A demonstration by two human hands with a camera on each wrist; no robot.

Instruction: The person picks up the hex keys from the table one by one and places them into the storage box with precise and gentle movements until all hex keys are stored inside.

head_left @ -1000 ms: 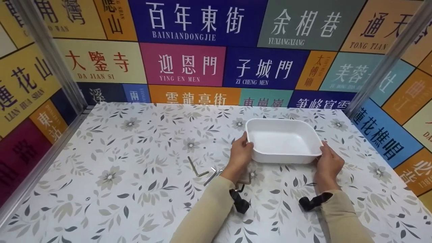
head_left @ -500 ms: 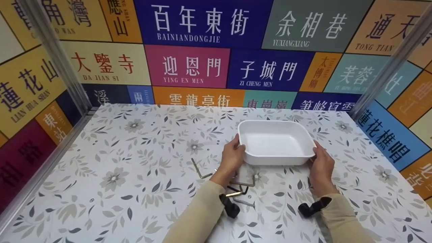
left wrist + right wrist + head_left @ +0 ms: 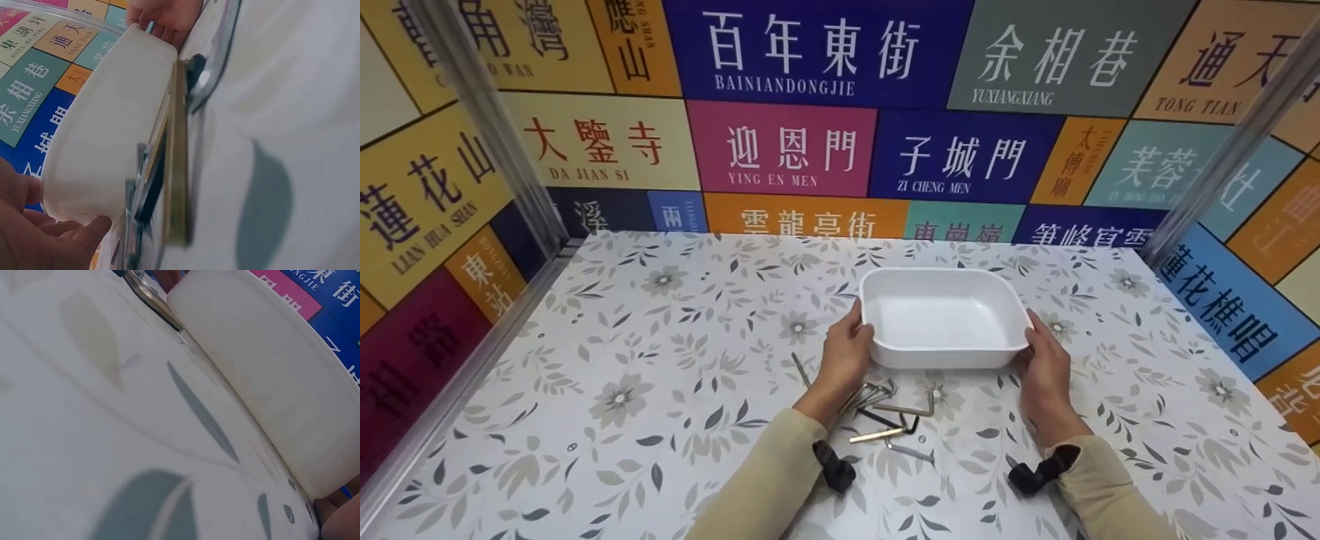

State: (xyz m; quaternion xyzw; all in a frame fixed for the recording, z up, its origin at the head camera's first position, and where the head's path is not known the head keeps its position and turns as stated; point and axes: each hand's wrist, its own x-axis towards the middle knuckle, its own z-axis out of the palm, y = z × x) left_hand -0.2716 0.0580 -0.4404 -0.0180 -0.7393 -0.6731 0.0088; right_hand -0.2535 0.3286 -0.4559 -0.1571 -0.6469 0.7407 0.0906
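A white rectangular plastic tub (image 3: 945, 311) with rounded corners is held between both hands, close over the table, its inside bare. My left hand (image 3: 842, 360) grips its left end, thumb near the rim and fingers reaching toward the underside, as the left wrist view shows. At the opposite end my right hand (image 3: 1046, 371) grips the near right corner, thumb by the rim. Several L-shaped hex keys (image 3: 877, 435) lie in a loose pile just in front of the tub, beside my left wrist. Part of that pile is hidden behind my left hand and forearm.
The table (image 3: 682, 360) wears a white cloth printed with leaves and flowers. Panels with colourful lettering (image 3: 780, 146) stand along its back and sides, joined by metal posts (image 3: 491, 127). A black wrist camera mount (image 3: 836, 469) sits at each cuff.
Both hands have moved the tub left across the table, while the head view shifts slightly. More of the hex keys now show between the forearms. The grip on the tub stays the same.
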